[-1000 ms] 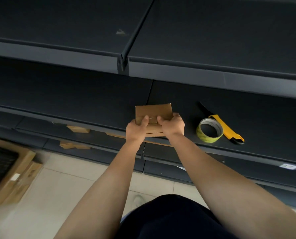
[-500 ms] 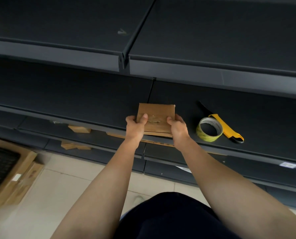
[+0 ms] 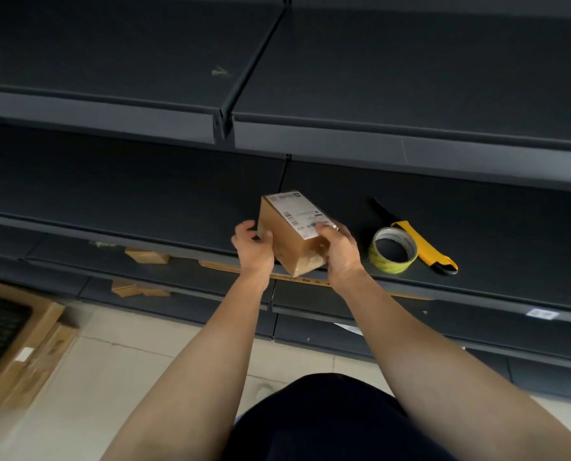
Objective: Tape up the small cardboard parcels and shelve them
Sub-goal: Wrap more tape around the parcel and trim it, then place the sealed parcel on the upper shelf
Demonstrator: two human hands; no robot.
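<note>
A small brown cardboard parcel (image 3: 289, 236) with a white printed label on its upper face is held tilted above the front of the middle shelf (image 3: 144, 201). My left hand (image 3: 253, 249) grips its left side, fingers curled round the edge. On the right, my right hand (image 3: 339, 249) holds it with the thumb on the label's corner. A roll of yellowish tape (image 3: 393, 249) lies on the shelf just right of my right hand. Beside the roll sits a yellow and black utility knife (image 3: 417, 242).
A dark upper shelf (image 3: 344, 128) overhangs the work area. Lower shelves hold small cardboard pieces (image 3: 147, 255) and a flat cardboard strip (image 3: 230, 268). Flat cardboard boxes (image 3: 27, 344) lie on the tiled floor at the left.
The parcel has been turned over: earlier a plain brown face showed, now the white label faces up and the parcel is tilted. Both hands shifted their hold on its sides.
</note>
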